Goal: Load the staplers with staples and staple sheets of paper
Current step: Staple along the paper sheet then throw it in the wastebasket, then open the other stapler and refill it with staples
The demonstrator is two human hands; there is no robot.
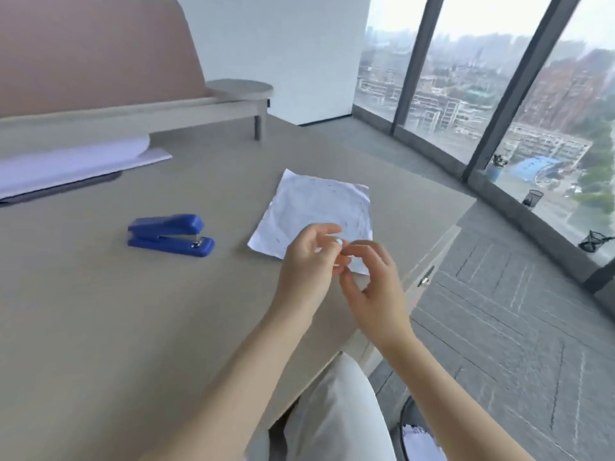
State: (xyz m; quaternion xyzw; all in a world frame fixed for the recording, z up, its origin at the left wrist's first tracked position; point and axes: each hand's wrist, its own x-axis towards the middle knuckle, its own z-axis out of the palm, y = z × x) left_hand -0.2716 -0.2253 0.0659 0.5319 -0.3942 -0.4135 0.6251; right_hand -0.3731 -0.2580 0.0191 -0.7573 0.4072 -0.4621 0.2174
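A blue stapler (169, 235) lies closed on the grey table (100, 311), left of centre. A crumpled sheet of paper (316, 211) with many staple marks lies flat to its right. My left hand (306, 261) and my right hand (369, 284) meet above the sheet's near edge. Their fingertips pinch a small pale object (338, 242) between them, too small and blurred to identify. Both hands hover above the table, away from the stapler.
A stack of white paper (66, 164) on a dark folder lies at the far left. The table edge (416, 271) runs diagonally on the right, with carpet floor and tall windows beyond. A bench stands behind the table. My white-clad knee (332, 410) shows below.
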